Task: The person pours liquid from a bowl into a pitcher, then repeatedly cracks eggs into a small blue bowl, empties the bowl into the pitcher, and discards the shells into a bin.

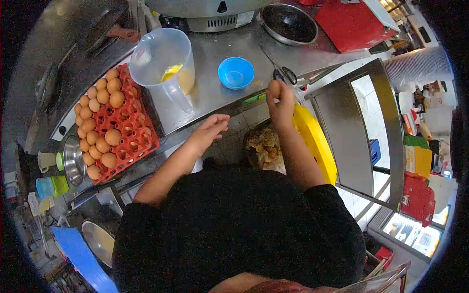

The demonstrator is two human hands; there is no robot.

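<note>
Between the fingertips of my right hand is a brown egg, held upright near the counter's front edge. My left hand hangs in front of the counter with its fingers stretched out and nothing in them. Just beyond it stands a clear plastic jug, with yellow egg and pale liquid at its bottom. A small blue bowl sits to the jug's right and looks nearly bare inside. On the left, a red egg tray carries many brown eggs on its left side; several of its cups are vacant.
Below my right hand is a bin with eggshells, beside a yellow plastic object. Scissors lie at the counter edge. A dark pan and a large appliance stand at the back. A metal bowl is left of the tray.
</note>
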